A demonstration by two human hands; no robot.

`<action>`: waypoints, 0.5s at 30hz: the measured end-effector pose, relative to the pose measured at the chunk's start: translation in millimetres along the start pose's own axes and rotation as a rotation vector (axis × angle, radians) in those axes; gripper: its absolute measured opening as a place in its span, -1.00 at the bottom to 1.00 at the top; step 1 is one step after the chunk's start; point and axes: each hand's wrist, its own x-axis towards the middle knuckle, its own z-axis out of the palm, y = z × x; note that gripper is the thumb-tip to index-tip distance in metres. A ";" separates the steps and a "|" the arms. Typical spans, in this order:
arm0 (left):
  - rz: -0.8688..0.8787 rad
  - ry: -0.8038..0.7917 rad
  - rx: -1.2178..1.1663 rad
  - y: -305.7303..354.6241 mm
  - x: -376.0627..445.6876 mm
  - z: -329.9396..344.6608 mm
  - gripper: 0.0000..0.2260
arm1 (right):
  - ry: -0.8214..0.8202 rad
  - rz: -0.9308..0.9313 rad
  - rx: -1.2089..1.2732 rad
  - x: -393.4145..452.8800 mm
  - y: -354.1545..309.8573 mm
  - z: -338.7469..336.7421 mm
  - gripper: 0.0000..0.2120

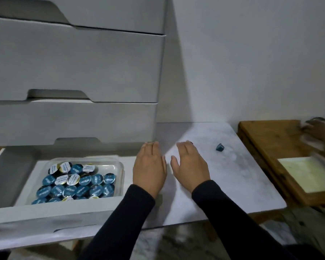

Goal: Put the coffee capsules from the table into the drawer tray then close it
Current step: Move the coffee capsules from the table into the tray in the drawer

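Both hands hover palm-down and empty over the pale tabletop [233, 184], fingers straight and loosely spread: the left hand [149, 166] beside the open drawer's right edge, the right hand [190, 164] just beside it, the two near but apart. Neither holds anything. To their left the drawer [26, 226] stands pulled out, and the clear tray [120, 166] inside is already crowded with blue and white-lidded capsules [73, 184], which suggests the loading is nearly done. Farther back on the tabletop, to the right of the right hand, one dark blue capsule [220, 147] lies on its side, apparently the last to be moved; the right hand looks best placed to reach it, with nothing between them. Closed drawers [73, 62] rise behind the tray. At right sits a wooden board [266, 139], and at the frame's edge a blurred second person's hand [317, 128] moves over it.
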 end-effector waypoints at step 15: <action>0.006 -0.200 -0.160 143.6 36.6 98.7 -0.58 | -0.079 0.161 -0.062 -7.9 170.7 -38.6 -0.55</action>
